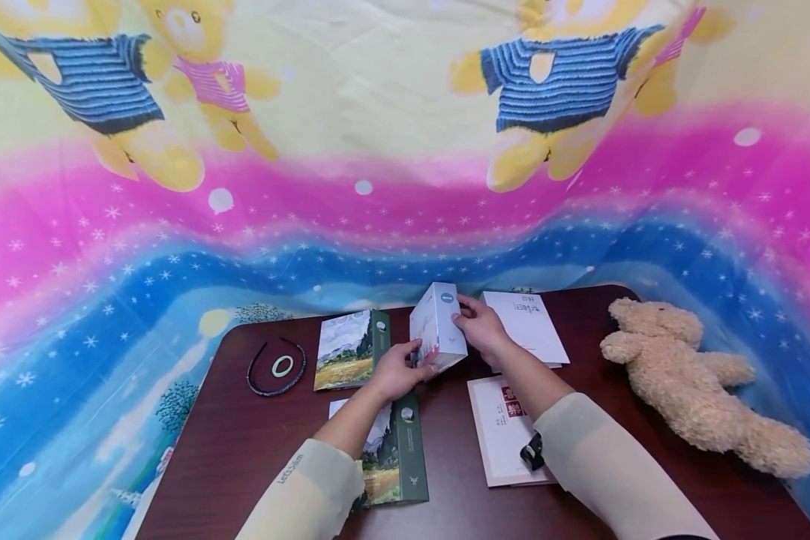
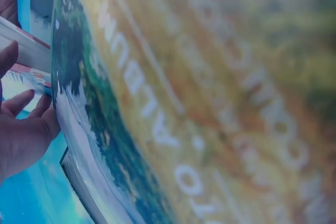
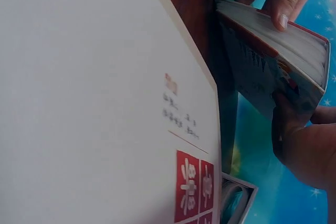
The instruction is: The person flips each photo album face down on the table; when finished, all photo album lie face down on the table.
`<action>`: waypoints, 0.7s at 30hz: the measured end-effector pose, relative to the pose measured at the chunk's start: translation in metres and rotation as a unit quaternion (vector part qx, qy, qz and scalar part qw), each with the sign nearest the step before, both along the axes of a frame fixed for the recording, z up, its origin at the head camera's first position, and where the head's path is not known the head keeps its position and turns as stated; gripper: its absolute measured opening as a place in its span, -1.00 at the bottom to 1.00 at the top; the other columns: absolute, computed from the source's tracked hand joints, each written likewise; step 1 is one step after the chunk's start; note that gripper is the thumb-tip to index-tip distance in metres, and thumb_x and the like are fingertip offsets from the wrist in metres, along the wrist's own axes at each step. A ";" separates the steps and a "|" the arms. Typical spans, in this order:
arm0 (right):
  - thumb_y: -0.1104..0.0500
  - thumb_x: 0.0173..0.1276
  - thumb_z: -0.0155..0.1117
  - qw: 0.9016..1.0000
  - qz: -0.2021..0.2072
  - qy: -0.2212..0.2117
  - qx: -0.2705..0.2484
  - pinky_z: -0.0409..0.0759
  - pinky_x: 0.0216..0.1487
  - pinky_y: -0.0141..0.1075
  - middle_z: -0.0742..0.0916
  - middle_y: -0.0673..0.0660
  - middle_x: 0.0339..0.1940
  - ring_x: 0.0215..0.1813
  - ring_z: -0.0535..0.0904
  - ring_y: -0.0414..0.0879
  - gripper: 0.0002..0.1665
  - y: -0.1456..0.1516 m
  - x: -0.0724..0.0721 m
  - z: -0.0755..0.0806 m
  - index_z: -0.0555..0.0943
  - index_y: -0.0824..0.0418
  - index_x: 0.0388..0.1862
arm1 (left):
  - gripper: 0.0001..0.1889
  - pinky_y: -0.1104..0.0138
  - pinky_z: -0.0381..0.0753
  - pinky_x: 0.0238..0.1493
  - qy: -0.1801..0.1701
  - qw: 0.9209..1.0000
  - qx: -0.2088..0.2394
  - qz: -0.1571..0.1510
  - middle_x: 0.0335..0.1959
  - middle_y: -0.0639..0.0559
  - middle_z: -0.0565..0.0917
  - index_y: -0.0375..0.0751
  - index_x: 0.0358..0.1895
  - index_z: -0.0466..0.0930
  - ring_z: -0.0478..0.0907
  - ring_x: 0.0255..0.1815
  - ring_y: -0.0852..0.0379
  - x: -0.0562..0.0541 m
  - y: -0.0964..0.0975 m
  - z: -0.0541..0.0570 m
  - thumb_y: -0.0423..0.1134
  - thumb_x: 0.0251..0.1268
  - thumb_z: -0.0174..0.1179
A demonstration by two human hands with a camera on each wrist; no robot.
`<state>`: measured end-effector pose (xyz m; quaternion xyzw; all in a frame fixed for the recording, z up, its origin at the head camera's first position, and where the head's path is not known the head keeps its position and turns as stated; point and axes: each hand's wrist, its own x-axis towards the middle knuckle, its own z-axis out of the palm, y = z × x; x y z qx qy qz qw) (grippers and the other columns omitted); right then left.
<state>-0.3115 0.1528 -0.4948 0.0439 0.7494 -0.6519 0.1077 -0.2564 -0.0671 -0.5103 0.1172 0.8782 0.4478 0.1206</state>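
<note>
A thick photo album (image 1: 439, 326) with a pale spine stands tilted over the table's middle, held between both hands. My left hand (image 1: 401, 367) pinches its near lower corner, the thumb (image 3: 282, 20) lying along the page edges in the right wrist view. From the other side my right hand (image 1: 481, 326) grips the spine side. Two green-spined albums with landscape covers lie at left, one farther back (image 1: 344, 349) and one nearer (image 1: 405, 450), partly under my left forearm. To the right are a white book (image 1: 529, 330) and a cream book with red squares (image 1: 496, 442), partly hidden by my right forearm.
On the table's left lie a dark headband (image 1: 263, 391) and a pale green ring (image 1: 275, 367). A plush teddy bear (image 1: 682, 375) lies along the right edge. A printed bear curtain (image 1: 378, 210) hangs behind and around the dark table (image 1: 223, 450).
</note>
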 end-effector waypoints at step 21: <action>0.17 0.65 0.04 0.999 -0.022 -0.035 0.005 0.42 0.36 0.01 0.46 0.25 0.37 0.33 0.39 0.12 -0.30 -0.001 -0.002 -0.015 0.19 0.02 0.70 | -0.28 -0.10 0.48 0.34 0.011 0.997 -0.072 0.010 0.42 -0.25 0.50 -0.21 0.48 0.47 0.43 0.42 -0.22 -0.002 -0.004 0.002 0.07 0.35 0.36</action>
